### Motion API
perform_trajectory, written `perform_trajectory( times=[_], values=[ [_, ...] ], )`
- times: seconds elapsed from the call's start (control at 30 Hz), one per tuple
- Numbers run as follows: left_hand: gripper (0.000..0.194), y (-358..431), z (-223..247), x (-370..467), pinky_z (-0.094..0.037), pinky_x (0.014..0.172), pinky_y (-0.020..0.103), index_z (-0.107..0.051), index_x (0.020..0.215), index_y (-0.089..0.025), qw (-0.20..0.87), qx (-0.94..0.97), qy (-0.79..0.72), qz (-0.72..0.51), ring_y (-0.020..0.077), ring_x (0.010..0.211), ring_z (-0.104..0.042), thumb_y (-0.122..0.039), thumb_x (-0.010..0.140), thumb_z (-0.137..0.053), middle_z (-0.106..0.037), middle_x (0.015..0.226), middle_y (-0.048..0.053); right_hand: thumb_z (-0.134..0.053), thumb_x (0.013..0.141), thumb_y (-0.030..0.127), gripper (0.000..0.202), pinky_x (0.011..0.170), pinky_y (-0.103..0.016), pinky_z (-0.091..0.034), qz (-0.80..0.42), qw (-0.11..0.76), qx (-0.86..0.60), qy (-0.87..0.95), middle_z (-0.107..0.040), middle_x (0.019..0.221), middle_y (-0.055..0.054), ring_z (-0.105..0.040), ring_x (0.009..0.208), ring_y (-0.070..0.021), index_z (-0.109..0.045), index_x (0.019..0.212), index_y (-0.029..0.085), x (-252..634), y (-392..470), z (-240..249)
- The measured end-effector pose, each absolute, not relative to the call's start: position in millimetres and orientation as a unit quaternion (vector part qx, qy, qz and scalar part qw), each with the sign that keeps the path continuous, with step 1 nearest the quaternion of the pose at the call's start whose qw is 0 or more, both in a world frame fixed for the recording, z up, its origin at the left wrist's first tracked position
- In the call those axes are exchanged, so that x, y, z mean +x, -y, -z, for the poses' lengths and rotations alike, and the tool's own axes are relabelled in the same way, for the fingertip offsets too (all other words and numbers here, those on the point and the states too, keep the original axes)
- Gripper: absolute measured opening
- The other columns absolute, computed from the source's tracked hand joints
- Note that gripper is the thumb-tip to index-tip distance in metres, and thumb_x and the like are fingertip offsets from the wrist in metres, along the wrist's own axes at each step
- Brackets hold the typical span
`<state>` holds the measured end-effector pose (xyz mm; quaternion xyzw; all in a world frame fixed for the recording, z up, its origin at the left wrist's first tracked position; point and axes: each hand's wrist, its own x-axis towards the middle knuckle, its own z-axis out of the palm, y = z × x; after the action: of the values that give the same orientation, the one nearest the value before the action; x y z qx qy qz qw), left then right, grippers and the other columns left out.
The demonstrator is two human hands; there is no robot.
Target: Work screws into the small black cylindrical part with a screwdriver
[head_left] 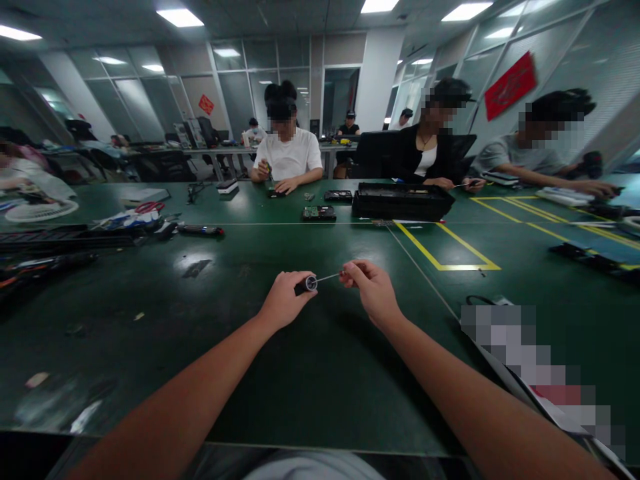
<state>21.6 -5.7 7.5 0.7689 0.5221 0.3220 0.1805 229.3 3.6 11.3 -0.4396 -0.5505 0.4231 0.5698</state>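
Observation:
My left hand (285,299) is closed around a small dark cylinder with a pale round rim (311,283), its open end turned toward my right hand. A thin metal rod (327,277) runs from inside that rim to the fingertips of my right hand (370,287), which pinch its far end. Whatever else the right fingers cover at that end is too small to make out. Both hands are just above the green table (320,373), near its middle.
Across the table are a long black tray (403,201) and a circuit board (319,213). A dark pen-like tool (200,230) and red scissors (150,207) lie left. A pixelated sheet (525,360) is at right. Several people sit opposite.

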Motion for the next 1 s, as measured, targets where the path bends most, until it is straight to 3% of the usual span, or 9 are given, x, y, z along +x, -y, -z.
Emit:
perform_trajectory(
  times=[0.2,0.43,0.63,0.8,0.9,1.0],
  values=[
    [0.031,4.9,-4.6,19.9,-0.043,0.093,0.042,-0.067,0.115,-0.027,0.165,0.771,-0.515,-0.337,0.0239,0.096,-0.058,-0.028,0.084,-0.069,-0.069,0.105,0.003,-0.060,0.088,0.048,0.030,0.058,-0.029,-0.042,-0.340,0.532,-0.477,0.611,-0.062,0.059,0.000,-0.056,0.056,-0.0152,-0.070,0.085,0.020,232.1,0.5,-16.3],
    [0.032,3.5,-3.6,17.3,-0.043,0.095,0.043,-0.067,0.116,-0.027,0.154,0.768,-0.521,-0.338,0.0237,0.098,-0.059,-0.027,0.085,-0.069,-0.068,0.107,0.003,-0.062,0.086,0.039,0.019,0.068,-0.031,-0.046,-0.361,0.520,-0.431,0.643,-0.072,0.086,-0.003,-0.065,0.076,-0.0193,-0.067,0.096,0.024,232.3,5.4,-17.8],
    [0.033,3.0,-3.8,16.0,-0.042,0.097,0.044,-0.067,0.118,-0.026,0.147,0.765,-0.526,-0.340,0.0240,0.099,-0.058,-0.027,0.085,-0.069,-0.068,0.108,0.003,-0.044,0.097,0.047,0.035,0.056,-0.030,-0.040,-0.286,0.471,-0.504,0.665,-0.056,0.053,0.002,-0.054,0.051,-0.0164,-0.069,0.093,0.023,230.8,5.7,-19.9],
    [0.035,2.4,-2.9,17.1,-0.044,0.093,0.041,-0.067,0.119,-0.026,0.153,0.766,-0.530,-0.329,0.0234,0.099,-0.059,-0.026,0.085,-0.069,-0.068,0.107,0.003,-0.047,0.094,0.034,0.033,0.059,-0.030,-0.042,-0.279,0.468,-0.489,0.681,-0.065,0.077,-0.001,-0.058,0.062,-0.0177,-0.059,0.121,0.022,231.7,4.9,-19.3],
    [0.035,1.5,-1.5,17.8,-0.044,0.091,0.040,-0.067,0.119,-0.026,0.149,0.769,-0.529,-0.326,0.0230,0.098,-0.059,-0.025,0.084,-0.070,-0.068,0.106,0.003,-0.043,0.095,0.035,0.030,0.066,-0.032,-0.044,-0.266,0.454,-0.490,0.695,-0.065,0.079,-0.002,-0.062,0.072,-0.0199,-0.061,0.116,0.022,231.4,7.2,-22.2],
    [0.035,0.5,-0.2,17.7,-0.044,0.092,0.040,-0.067,0.119,-0.026,0.147,0.772,-0.527,-0.324,0.0228,0.097,-0.059,-0.026,0.084,-0.070,-0.068,0.105,0.003,-0.039,0.098,0.043,0.034,0.061,-0.032,-0.042,-0.254,0.431,-0.524,0.689,-0.064,0.074,-0.002,-0.060,0.065,-0.0200,-0.064,0.106,0.022,229.5,10.3,-26.2]
  ],
)
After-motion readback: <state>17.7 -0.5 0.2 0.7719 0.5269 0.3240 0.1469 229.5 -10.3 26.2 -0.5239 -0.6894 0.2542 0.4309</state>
